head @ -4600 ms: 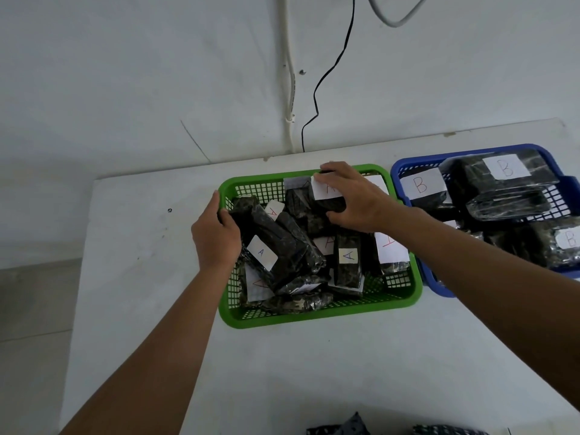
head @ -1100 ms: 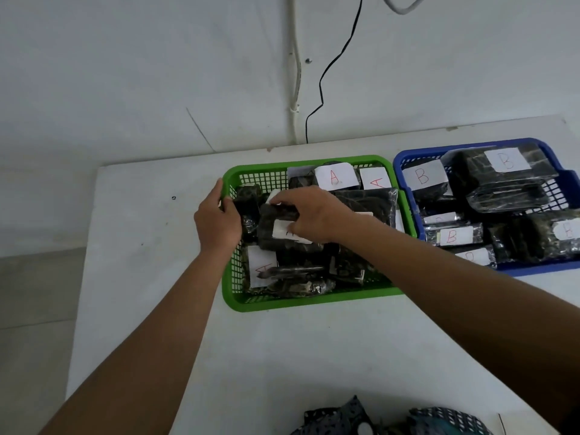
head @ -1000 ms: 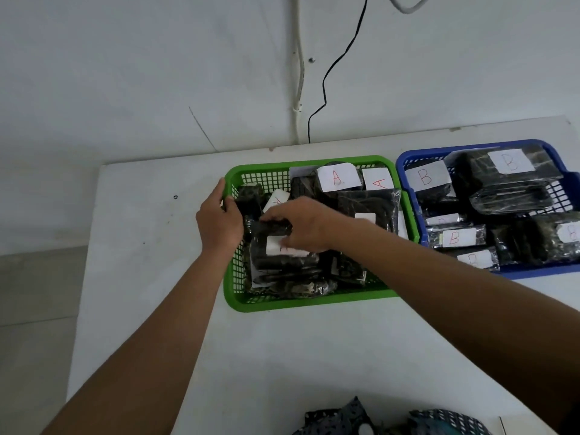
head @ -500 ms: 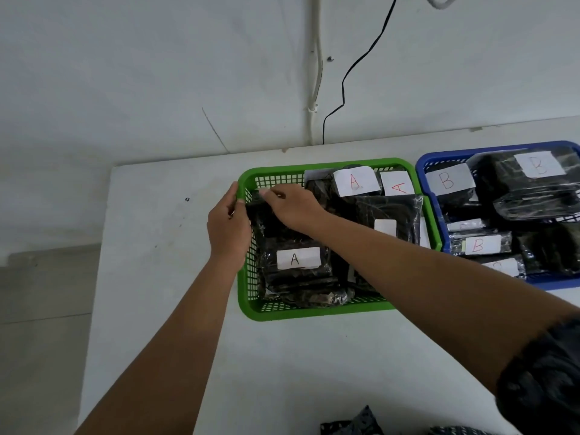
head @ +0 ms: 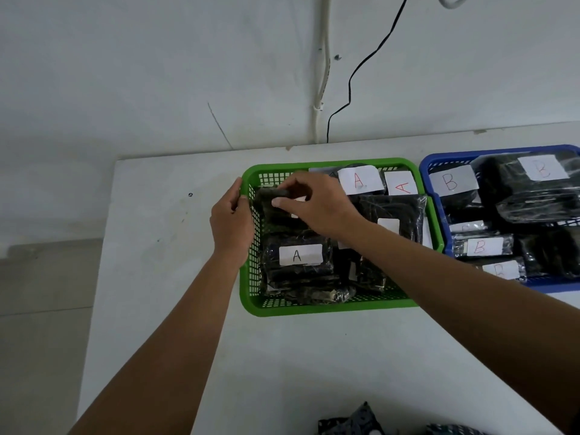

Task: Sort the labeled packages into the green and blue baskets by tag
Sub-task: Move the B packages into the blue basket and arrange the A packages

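Nearest the camera, at the bottom edge, lie scraps of dark patterned cloth [head: 354, 423] on the white table [head: 163, 277]; what they are cannot be told.

Beyond them sits the green basket [head: 326, 306], with the blue basket [head: 552, 287] touching its right side. In the green one, the pack [head: 298, 262] tagged "A" now lies flat at the front left, tag up. A second ago the right hand was pressing it down there; half a second ago that hand had already gone to the far left corner. So that pack looks settled, and the work appears to be tidying, not sorting.

The left hand [head: 230, 227] grips the green basket's left wall, thumb outside, fingers curled over the rim, as it has throughout, steadying it. The right hand [head: 317, 205] is in the far left corner, thumb and fingers pinched on the top edge of a dark pack [head: 271, 196] standing against the wall.

Count: two baskets. In the green one, three "A" tags read clearly: the front one and two [head: 359, 180] at the back. Other white tags show, unreadable. In the blue one, three "B" tags [head: 450, 182] read clearly, with a fourth partly hidden at the front. No wrong letter shows in either basket, so the sort seems near done.
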`<action>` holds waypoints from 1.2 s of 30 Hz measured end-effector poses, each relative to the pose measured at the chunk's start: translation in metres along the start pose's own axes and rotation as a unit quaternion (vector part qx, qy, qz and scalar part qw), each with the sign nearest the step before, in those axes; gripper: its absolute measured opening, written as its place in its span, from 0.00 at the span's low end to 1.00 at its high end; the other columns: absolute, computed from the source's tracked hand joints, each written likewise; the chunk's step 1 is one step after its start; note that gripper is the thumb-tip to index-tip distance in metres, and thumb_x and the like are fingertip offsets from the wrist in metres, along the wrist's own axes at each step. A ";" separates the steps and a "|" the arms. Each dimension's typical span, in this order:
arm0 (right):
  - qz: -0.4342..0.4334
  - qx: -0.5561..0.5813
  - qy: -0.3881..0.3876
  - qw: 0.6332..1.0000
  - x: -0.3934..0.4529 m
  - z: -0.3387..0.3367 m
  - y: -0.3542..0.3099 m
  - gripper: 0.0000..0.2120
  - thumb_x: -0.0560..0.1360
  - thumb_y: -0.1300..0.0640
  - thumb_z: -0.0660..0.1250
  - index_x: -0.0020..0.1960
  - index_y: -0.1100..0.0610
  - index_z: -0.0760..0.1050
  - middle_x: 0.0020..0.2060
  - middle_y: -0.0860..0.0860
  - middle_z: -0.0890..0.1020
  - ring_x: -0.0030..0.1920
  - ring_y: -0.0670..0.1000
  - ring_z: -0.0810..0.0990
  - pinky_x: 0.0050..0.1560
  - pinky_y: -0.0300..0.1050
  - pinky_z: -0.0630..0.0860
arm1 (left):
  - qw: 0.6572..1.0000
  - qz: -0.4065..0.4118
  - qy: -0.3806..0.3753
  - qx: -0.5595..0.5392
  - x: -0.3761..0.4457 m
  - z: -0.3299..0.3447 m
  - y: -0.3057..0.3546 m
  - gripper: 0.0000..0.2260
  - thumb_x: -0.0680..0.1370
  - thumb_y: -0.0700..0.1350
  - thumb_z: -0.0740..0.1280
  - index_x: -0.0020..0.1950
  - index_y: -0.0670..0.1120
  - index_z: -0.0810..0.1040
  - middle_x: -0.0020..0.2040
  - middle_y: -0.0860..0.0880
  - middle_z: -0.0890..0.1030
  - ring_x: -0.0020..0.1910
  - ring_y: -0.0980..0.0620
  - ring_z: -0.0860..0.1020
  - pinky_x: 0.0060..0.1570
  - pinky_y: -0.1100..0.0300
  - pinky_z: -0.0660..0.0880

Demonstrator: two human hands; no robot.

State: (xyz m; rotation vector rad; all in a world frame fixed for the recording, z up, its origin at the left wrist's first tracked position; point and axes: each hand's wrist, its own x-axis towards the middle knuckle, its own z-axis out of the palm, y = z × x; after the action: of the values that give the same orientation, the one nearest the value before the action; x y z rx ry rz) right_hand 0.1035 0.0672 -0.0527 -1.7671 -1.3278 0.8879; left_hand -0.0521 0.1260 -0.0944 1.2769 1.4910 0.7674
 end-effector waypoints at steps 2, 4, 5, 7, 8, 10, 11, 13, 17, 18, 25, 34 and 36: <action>-0.142 -0.049 -0.005 0.989 -0.019 -0.010 -0.004 0.09 0.73 0.55 0.77 0.51 0.55 0.82 0.45 0.44 0.83 0.45 0.42 0.81 0.49 0.36 0.79 | 1.000 0.006 0.002 0.005 0.000 0.000 0.000 0.20 0.82 0.40 0.59 0.73 0.50 0.73 0.66 0.54 0.78 0.56 0.65 0.78 0.55 0.71 0.73; -0.261 -0.154 -0.031 0.953 -0.038 -0.009 0.003 0.10 0.73 0.54 0.76 0.53 0.56 0.83 0.47 0.49 0.83 0.46 0.47 0.81 0.49 0.40 0.79 | 1.000 0.012 0.006 0.019 -0.001 0.001 0.002 0.20 0.81 0.40 0.59 0.73 0.49 0.72 0.68 0.56 0.76 0.54 0.70 0.76 0.54 0.76 0.70; -0.300 -0.201 -0.043 0.931 -0.046 -0.007 0.009 0.11 0.73 0.53 0.76 0.53 0.56 0.83 0.48 0.51 0.83 0.47 0.50 0.81 0.49 0.44 0.79 | 1.000 0.014 0.006 0.023 -0.002 0.001 0.003 0.20 0.82 0.40 0.59 0.74 0.50 0.72 0.67 0.58 0.75 0.47 0.74 0.75 0.48 0.80 0.69; -0.330 -0.265 -0.086 0.902 -0.057 -0.004 0.025 0.13 0.72 0.50 0.77 0.53 0.56 0.83 0.50 0.52 0.83 0.51 0.53 0.81 0.51 0.51 0.79 | 1.000 0.017 0.001 0.021 -0.005 0.002 0.003 0.20 0.82 0.39 0.58 0.74 0.49 0.71 0.63 0.59 0.74 0.35 0.79 0.73 0.36 0.82 0.67; -0.325 -0.277 -0.109 0.898 -0.061 -0.003 0.032 0.13 0.72 0.49 0.76 0.53 0.55 0.84 0.51 0.52 0.82 0.53 0.53 0.80 0.52 0.52 0.79 | 1.000 0.016 -0.001 0.019 -0.007 0.002 0.004 0.20 0.82 0.39 0.58 0.75 0.49 0.71 0.60 0.59 0.74 0.31 0.79 0.71 0.32 0.82 0.67; -0.299 -0.249 -0.118 0.914 -0.065 -0.002 0.037 0.12 0.73 0.50 0.75 0.53 0.55 0.84 0.52 0.51 0.82 0.54 0.51 0.79 0.52 0.53 0.80 | 1.000 0.012 0.002 0.016 -0.009 0.001 0.005 0.20 0.83 0.39 0.58 0.75 0.49 0.71 0.59 0.58 0.75 0.27 0.77 0.71 0.29 0.80 0.68; -0.274 -0.213 -0.106 0.932 -0.065 -0.001 0.036 0.11 0.75 0.53 0.74 0.54 0.56 0.83 0.52 0.51 0.81 0.53 0.50 0.79 0.52 0.52 0.80 | 1.000 0.008 0.003 0.016 -0.009 0.002 0.005 0.20 0.83 0.39 0.58 0.75 0.50 0.71 0.60 0.56 0.76 0.27 0.76 0.71 0.29 0.79 0.68; -0.211 -0.160 -0.093 0.960 -0.058 -0.002 0.028 0.14 0.76 0.57 0.72 0.61 0.54 0.80 0.56 0.50 0.78 0.51 0.47 0.77 0.52 0.48 0.80 | 1.000 0.003 0.011 0.023 -0.007 0.002 0.004 0.20 0.83 0.39 0.58 0.75 0.50 0.71 0.62 0.55 0.76 0.29 0.78 0.72 0.30 0.80 0.68; -0.163 -0.325 -0.149 0.920 -0.030 -0.007 0.014 0.32 0.73 0.47 0.72 0.76 0.43 0.67 0.70 0.50 0.67 0.67 0.51 0.69 0.61 0.49 0.66 | 0.999 0.019 0.012 0.044 -0.006 0.000 0.005 0.20 0.82 0.41 0.58 0.74 0.51 0.72 0.69 0.52 0.76 0.62 0.62 0.77 0.54 0.72 0.71; -0.141 -0.349 -0.166 0.912 -0.026 -0.007 0.010 0.37 0.73 0.44 0.72 0.78 0.41 0.61 0.74 0.50 0.63 0.72 0.53 0.64 0.66 0.53 0.64 | 0.999 0.017 0.008 0.041 -0.005 0.000 0.004 0.20 0.82 0.41 0.58 0.74 0.51 0.72 0.69 0.52 0.77 0.62 0.58 0.77 0.56 0.69 0.72; 0.114 -0.080 -0.169 0.976 -0.023 -0.006 0.008 0.42 0.68 0.53 0.81 0.76 0.53 0.64 0.61 0.53 0.80 0.62 0.55 0.79 0.64 0.52 0.76 | 0.998 0.021 0.015 0.050 -0.003 0.002 0.002 0.20 0.82 0.40 0.58 0.74 0.50 0.72 0.68 0.52 0.77 0.39 0.76 0.73 0.37 0.84 0.66; 0.132 0.183 0.023 0.974 -0.039 -0.036 0.001 0.25 0.70 0.63 0.78 0.65 0.58 0.76 0.50 0.53 0.85 0.52 0.51 0.85 0.53 0.46 0.83 | 0.974 0.198 0.029 0.110 -0.041 0.013 0.042 0.15 0.81 0.51 0.63 0.63 0.48 0.81 0.59 0.51 0.83 0.57 0.62 0.78 0.62 0.66 0.74; 0.117 0.195 0.041 0.973 -0.043 -0.052 -0.002 0.20 0.72 0.64 0.77 0.62 0.60 0.78 0.50 0.53 0.85 0.53 0.51 0.84 0.52 0.43 0.82 | 0.982 0.177 -0.033 0.061 -0.053 0.019 0.058 0.12 0.79 0.55 0.67 0.56 0.51 0.84 0.50 0.55 0.85 0.49 0.63 0.81 0.54 0.59 0.79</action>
State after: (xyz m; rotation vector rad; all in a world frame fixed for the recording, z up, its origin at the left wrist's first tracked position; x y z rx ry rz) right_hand 0.1371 0.0180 -0.0215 -1.6443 -0.8324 1.1078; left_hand -0.0173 0.0866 -0.0333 1.6728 1.2898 0.8607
